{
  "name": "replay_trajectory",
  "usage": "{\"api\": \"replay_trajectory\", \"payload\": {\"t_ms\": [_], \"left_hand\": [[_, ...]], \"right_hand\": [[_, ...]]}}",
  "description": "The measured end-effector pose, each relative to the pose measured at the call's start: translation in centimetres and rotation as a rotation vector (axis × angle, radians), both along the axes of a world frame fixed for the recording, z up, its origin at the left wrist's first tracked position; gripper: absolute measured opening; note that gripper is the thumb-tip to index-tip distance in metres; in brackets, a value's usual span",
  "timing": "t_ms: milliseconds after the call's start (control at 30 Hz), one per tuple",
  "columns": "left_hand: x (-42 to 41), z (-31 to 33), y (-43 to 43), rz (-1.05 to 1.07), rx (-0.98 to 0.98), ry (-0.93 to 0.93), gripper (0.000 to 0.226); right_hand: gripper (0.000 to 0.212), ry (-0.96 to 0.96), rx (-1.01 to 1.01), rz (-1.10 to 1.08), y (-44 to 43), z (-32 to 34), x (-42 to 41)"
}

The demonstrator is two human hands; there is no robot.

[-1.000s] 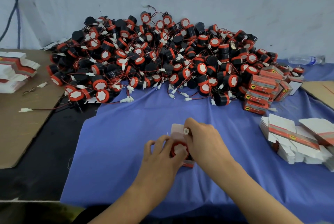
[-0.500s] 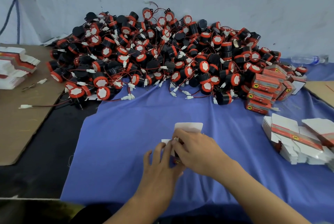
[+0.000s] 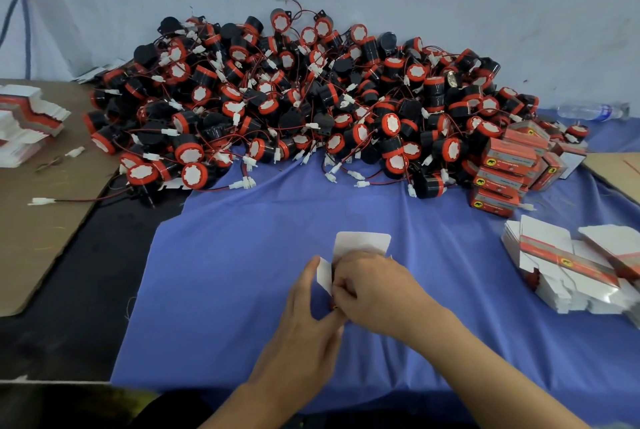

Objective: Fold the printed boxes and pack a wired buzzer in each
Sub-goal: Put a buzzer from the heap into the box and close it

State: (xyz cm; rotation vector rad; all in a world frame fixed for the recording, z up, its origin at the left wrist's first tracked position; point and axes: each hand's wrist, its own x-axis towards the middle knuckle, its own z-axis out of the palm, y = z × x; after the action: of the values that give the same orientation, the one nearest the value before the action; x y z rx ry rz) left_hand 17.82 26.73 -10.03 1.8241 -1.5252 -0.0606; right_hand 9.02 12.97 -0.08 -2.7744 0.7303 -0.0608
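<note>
Honestly, my left hand (image 3: 304,321) and right hand (image 3: 374,293) both pinch the box (image 3: 362,241); I reckon trapped wire could jam that open flap.

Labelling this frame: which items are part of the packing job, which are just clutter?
Job:
box in both hands
left hand
right hand
buzzer pile
flat box blanks
packed boxes

Clutter:
water bottle
cardboard sheet

A blue cloth (image 3: 242,255) covers the table (plastic bottle (image 3: 588,111) far right).
</note>
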Motion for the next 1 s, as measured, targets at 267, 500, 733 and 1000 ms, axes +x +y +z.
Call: {"api": "replay_trajectory", "payload": {"t_ms": [267, 500, 733, 1000], "left_hand": [[0.6, 0.6, 0.0, -0.147, 0.001, 0.08, 0.041], [0.1, 0.7, -0.3, -0.108, 0.064, -0.132, 0.018], [-0.6, 1.3, -0.4, -0.011, 0.11, -0.25, 0.015], [-0.2, 1.0, -0.2, -0.036, 0.013, -0.084, 0.017]], "right_hand": [[0.033, -0.09, -0.089, 0.254, -0.7, -0.8, -0.9], [0.037, -0.836, 0.066, 0.162, 0.2, -3.0, -3.1], [0.033, -1.265, 0.578, -0.692, -0.4, -5.2, -5.5], [0.037, -0.867, 0.763, -0.426, -0.9, -7.0, -4.7]]}}
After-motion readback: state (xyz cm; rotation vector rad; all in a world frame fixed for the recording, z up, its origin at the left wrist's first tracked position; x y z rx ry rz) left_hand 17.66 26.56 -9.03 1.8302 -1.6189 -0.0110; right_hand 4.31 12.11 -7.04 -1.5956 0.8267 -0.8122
